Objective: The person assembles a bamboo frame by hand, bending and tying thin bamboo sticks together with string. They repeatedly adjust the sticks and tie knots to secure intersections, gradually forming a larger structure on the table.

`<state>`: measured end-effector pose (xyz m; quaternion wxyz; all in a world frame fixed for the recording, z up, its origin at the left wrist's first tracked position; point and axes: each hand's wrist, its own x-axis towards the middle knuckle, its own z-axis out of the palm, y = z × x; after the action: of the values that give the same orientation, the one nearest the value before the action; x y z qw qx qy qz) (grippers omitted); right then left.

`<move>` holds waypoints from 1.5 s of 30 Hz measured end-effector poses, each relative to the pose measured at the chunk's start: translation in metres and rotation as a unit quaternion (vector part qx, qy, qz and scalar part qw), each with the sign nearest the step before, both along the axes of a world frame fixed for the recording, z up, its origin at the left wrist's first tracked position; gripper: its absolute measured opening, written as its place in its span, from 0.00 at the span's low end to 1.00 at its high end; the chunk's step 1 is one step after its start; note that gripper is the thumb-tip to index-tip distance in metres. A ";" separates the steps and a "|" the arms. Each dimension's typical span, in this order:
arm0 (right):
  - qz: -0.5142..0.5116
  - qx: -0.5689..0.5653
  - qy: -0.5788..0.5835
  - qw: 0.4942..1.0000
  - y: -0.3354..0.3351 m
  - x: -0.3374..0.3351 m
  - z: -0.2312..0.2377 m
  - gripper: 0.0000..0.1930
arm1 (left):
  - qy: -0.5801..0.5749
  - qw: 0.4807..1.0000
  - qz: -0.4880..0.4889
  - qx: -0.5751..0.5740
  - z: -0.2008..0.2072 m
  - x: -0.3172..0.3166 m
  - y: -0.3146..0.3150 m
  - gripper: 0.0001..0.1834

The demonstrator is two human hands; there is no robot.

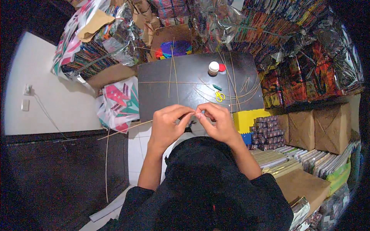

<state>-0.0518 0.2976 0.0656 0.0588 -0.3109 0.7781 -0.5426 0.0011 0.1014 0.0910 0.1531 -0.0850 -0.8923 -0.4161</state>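
Observation:
My left hand (168,125) and my right hand (217,121) meet at the near edge of the dark table (154,104), thumbs and forefingers pinched tip to tip. What lies between the fingertips is too small to make out. A thin stick (125,129) runs out to the left beside my left hand; I cannot tell whether it is held. Beyond my right hand lie yellow-handled scissors (219,96) and a small dark green object (217,87). Farther back stands a small jar with a white top (213,68), a red lid (222,67) next to it. Several thin sticks (174,71) cross the tabletop.
Stacked packets in clear wrap (266,34) line the back. Brown paper parcels (331,129) and small dark packs (266,133) stand at right. A patterned plastic bag (119,102) is left of the table. Another stick (107,165) leans near the dark furniture (58,181).

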 end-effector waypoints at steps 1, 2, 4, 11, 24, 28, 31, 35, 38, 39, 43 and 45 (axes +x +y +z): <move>0.001 0.010 0.026 1.000 0.000 -0.001 0.000 0.07 | -0.001 1.000 0.001 -0.014 0.000 0.000 0.000 0.06; 0.003 0.023 0.031 0.999 0.001 -0.001 0.003 0.07 | -0.009 1.000 -0.001 -0.015 -0.001 0.001 0.000 0.06; 0.006 0.048 0.042 0.998 0.002 -0.003 0.009 0.07 | -0.026 1.000 -0.004 -0.016 -0.001 0.002 0.000 0.06; 0.029 -0.057 -0.060 0.996 0.004 -0.012 0.001 0.07 | 0.001 0.998 -0.047 0.030 0.002 0.003 -0.001 0.06; -0.019 0.022 0.030 0.999 -0.003 0.008 0.008 0.06 | 0.035 0.999 -0.003 -0.032 -0.006 0.007 -0.001 0.07; -0.005 0.039 0.055 0.998 0.002 0.001 0.020 0.06 | 0.035 0.998 -0.037 -0.023 -0.006 0.008 -0.002 0.07; 0.026 -0.012 0.007 1.000 0.005 -0.006 0.017 0.06 | 0.023 0.998 -0.049 0.013 -0.001 0.011 -0.001 0.07; 0.034 -0.039 -0.102 0.993 0.004 -0.002 0.013 0.07 | 0.022 0.999 -0.031 0.039 0.006 0.014 0.001 0.07; 0.024 -0.041 -0.092 0.995 0.002 0.005 0.008 0.07 | 0.021 0.999 -0.007 0.034 0.007 0.016 0.001 0.07; 0.024 -0.030 -0.074 0.997 0.002 0.006 0.009 0.07 | 0.023 0.999 0.000 0.029 0.005 0.016 0.000 0.07; 0.003 -0.003 -0.011 1.000 0.000 0.012 0.014 0.07 | 0.036 0.999 0.012 -0.018 0.003 0.016 0.002 0.07; -0.002 0.022 0.011 1.000 0.001 0.012 0.021 0.07 | 0.038 0.999 0.005 -0.025 0.000 0.017 0.002 0.07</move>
<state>-0.0398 0.2986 0.0869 0.0562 -0.3139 0.7911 -0.5219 0.0177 0.1035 0.0906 0.1870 -0.1001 -0.8964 -0.3893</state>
